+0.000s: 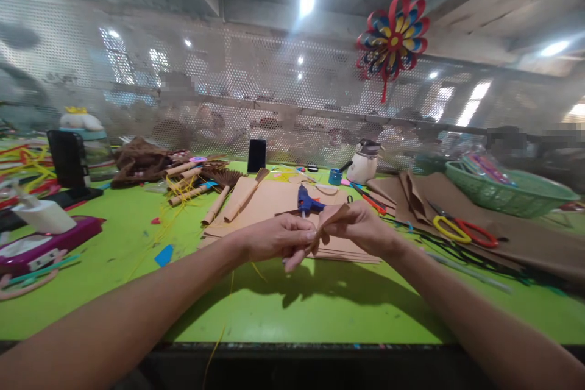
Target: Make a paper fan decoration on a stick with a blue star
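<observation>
Paper (335, 219), brown and angular, slants between pinching left hand (284, 235) and right hand (359, 228).

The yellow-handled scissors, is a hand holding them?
No, the scissors lie on brown paper, apart from both the left hand and right hand.

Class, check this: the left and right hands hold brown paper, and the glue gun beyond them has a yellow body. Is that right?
Not quite: in the head view, the left hand and right hand do hold brown paper, but the glue gun beyond them has a blue body, not yellow.
</observation>
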`<state>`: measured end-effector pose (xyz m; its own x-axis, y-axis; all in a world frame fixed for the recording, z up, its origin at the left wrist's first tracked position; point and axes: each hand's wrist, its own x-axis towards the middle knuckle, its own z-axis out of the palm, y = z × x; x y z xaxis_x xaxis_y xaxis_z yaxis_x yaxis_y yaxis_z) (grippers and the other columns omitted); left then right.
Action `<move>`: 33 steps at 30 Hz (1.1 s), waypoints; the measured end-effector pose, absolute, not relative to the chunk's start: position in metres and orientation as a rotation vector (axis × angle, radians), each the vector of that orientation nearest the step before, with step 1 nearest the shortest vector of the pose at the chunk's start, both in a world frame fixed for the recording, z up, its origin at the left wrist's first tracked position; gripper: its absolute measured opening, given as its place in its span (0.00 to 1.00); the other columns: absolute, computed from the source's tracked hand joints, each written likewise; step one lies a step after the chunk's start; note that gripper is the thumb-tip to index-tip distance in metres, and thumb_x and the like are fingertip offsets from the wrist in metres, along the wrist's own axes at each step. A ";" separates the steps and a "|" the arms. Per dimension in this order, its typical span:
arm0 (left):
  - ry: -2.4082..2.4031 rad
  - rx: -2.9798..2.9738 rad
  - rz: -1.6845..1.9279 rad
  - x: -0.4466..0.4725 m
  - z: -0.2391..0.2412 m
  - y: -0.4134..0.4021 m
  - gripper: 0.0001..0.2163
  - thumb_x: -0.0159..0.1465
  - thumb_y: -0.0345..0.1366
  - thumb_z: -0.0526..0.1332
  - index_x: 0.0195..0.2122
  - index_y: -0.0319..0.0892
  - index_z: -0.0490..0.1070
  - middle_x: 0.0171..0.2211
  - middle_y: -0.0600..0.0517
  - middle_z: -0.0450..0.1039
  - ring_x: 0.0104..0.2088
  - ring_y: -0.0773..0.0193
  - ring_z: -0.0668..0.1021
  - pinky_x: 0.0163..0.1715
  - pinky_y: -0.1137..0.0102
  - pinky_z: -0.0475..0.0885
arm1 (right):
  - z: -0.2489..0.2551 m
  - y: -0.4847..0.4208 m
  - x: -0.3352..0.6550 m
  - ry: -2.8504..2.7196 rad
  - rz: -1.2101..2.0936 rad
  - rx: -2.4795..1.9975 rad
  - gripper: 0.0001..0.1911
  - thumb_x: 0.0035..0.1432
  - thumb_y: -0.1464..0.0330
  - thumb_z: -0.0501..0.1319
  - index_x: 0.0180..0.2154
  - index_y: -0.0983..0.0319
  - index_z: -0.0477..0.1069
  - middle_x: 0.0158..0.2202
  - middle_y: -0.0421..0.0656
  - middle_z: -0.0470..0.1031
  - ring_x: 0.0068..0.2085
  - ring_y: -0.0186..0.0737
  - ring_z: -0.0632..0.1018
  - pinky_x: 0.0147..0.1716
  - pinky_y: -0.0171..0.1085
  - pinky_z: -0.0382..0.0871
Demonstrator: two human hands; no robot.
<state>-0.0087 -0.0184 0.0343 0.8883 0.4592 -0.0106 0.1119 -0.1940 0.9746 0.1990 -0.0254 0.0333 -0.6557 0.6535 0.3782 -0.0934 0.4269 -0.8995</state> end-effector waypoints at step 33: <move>0.958 2.530 0.567 -0.002 -0.001 0.018 0.08 0.54 0.33 0.58 0.27 0.37 0.76 0.22 0.52 0.72 0.22 0.70 0.68 0.24 0.75 0.59 | -0.004 -0.001 0.188 -2.482 0.332 -0.884 0.10 0.55 0.69 0.56 0.30 0.65 0.75 0.26 0.44 0.73 0.26 0.31 0.68 0.25 0.30 0.59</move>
<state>-0.0024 0.0178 -0.0014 0.6873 0.6875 0.2345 0.5364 -0.6980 0.4744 0.1877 -0.0013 -0.0044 -0.6751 0.6448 0.3584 0.5279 0.7616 -0.3759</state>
